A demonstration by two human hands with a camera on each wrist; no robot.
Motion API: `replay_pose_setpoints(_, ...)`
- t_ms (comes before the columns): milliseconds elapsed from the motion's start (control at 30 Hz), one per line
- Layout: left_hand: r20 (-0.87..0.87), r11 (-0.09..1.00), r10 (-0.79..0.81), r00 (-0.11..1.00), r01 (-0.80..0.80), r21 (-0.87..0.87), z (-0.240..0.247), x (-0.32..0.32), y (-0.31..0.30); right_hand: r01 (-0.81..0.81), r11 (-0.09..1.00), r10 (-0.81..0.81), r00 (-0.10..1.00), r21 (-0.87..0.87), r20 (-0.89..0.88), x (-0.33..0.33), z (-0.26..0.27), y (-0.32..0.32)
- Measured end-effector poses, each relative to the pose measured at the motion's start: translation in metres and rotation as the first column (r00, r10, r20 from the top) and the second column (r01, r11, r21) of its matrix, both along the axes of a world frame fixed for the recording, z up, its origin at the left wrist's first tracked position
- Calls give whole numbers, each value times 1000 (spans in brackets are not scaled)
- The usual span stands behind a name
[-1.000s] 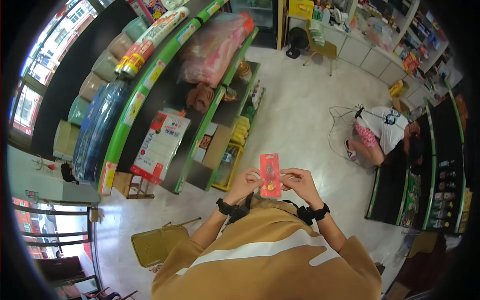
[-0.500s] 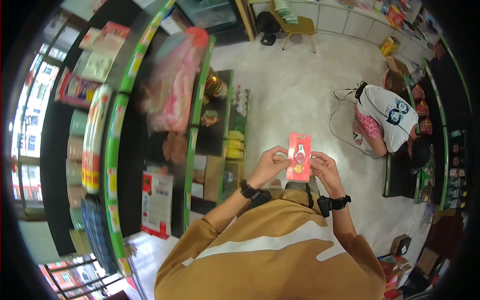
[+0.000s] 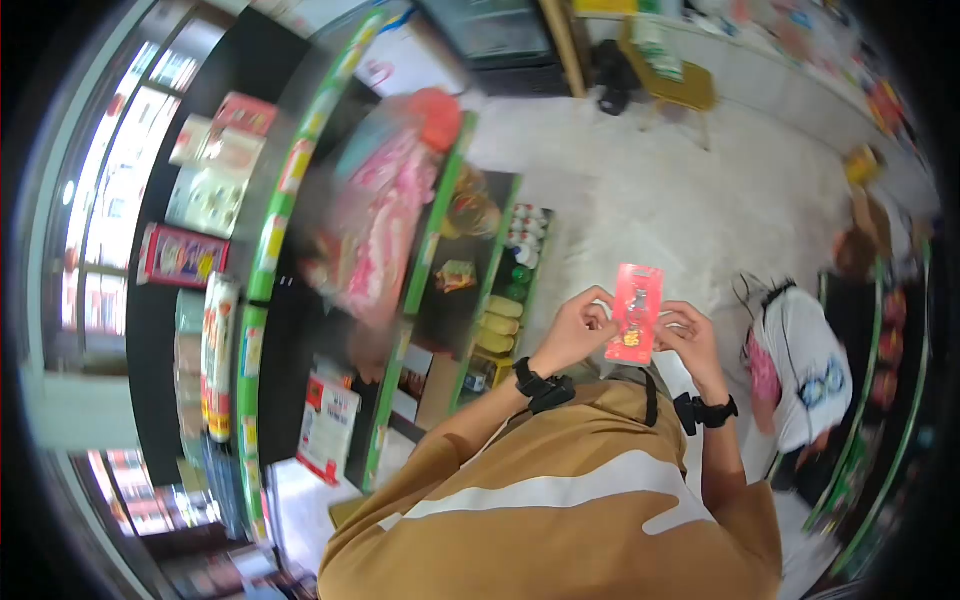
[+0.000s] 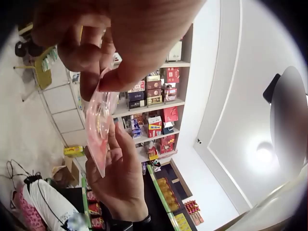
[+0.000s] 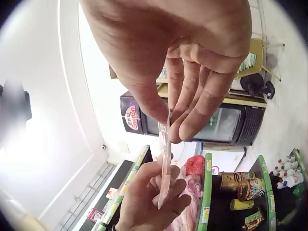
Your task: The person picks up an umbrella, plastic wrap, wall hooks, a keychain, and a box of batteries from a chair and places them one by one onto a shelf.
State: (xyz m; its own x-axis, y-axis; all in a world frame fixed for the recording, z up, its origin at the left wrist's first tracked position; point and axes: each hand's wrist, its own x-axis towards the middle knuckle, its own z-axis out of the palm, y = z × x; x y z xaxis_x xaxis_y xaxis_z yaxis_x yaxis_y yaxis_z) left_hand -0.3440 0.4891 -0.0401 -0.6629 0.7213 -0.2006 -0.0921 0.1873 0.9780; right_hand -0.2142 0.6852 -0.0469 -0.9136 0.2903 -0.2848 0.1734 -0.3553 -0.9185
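A flat red blister card (image 3: 640, 290) is held upright in front of the person's body, with a small metal piece and a yellow charm under its clear plastic. The left hand (image 3: 574, 330) pinches its left edge between thumb and fingers. On the opposite edge, the right hand (image 3: 693, 345) pinches it the same way. From the left wrist the clear blister (image 4: 97, 120) shows side-on, bulging from the thin card. The right wrist view also shows the pack (image 5: 165, 163) edge-on, between both sets of fingertips.
Green-edged shelves (image 3: 270, 240) with packaged goods stand close on the left. A person in a white shirt (image 3: 805, 365) crouches by another shelf on the right. Pale floor (image 3: 640, 190) lies ahead, with a yellow chair (image 3: 685, 88) and a fridge (image 3: 490, 45) at the back.
The head view has turned, and the hands with the red blister card now appear further right and slightly higher. Both hands keep their pinch on its edges.
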Motion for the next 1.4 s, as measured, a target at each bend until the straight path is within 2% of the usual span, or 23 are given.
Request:
replay_pose_setpoints(133,-55,987,149,987,-151,-51,18,-33,1,-231,972,232,973,41,-10,-71,9,26)
replay_pose_setpoints(233,-145,963,256,956,-266,-48,30,-68,-7,-390,917,393,920,80,-13,-138,34,36)
replay_pose_setpoints(300,-268,934,341,901,-357,-10,50,-95,-11,-481,866,490,871,134,-38,-190,54,37)
replay_pose_setpoints(400,-451,890,415,790,-455,22,116,-143,-16,-536,809,576,804,240,-149,-273,99,37)
replay_pose_setpoints(500,-489,861,490,722,-489,141,178,-207,-31,-522,765,627,737,376,-253,-354,170,22)
replay_pose_setpoints(633,-714,805,528,460,-539,249,233,-291,-53,-436,732,661,642,523,-389,-454,240,-1)
replay_pose_setpoints(767,-482,844,526,701,-498,198,297,-336,-82,-446,677,722,559,586,-409,-544,291,-24)
replay_pose_setpoints(800,-522,872,468,713,-467,145,303,-351,-93,-474,673,731,543,568,-412,-561,300,-30)
replay_pose_setpoints(933,-413,861,504,759,-479,171,310,-389,-120,-503,610,786,482,613,-387,-619,316,-59)
replay_pose_setpoints(1033,-485,814,545,684,-570,110,306,-411,-130,-561,535,843,410,632,-349,-664,320,-87)
replay_pose_setpoints(1100,-468,781,597,652,-605,153,310,-422,-139,-579,471,880,366,665,-304,-691,328,-108)
replay_pose_setpoints(1400,-469,568,763,445,-809,155,318,-469,-166,-636,136,989,37,759,-147,-793,358,-191)
